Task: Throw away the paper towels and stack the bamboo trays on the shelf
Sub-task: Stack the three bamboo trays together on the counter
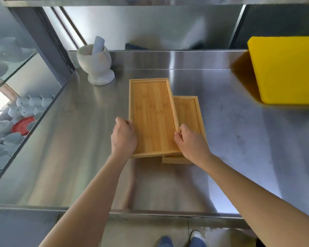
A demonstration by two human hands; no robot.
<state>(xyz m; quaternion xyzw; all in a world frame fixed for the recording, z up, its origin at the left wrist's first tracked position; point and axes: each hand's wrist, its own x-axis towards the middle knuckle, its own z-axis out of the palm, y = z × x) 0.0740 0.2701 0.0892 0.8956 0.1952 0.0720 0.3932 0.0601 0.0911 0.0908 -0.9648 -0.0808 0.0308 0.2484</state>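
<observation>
Two bamboo trays lie on the steel shelf [61, 157] in the middle of the view. The upper bamboo tray [152, 114] rests askew over the lower bamboo tray [189, 113], which sticks out to the right and at the near end. My left hand [123, 138] grips the upper tray's left long edge near its near corner. My right hand [191, 141] holds the same tray's right long edge and covers part of the lower tray. No paper towels are in view.
A white stone mortar with a pestle [96, 63] stands at the back left. A thick yellow board [285, 70] lies at the right. Left of the shelf, behind glass, sit several white cups and a red lid [22, 125]. The shelf's front edge [150, 212] is near me.
</observation>
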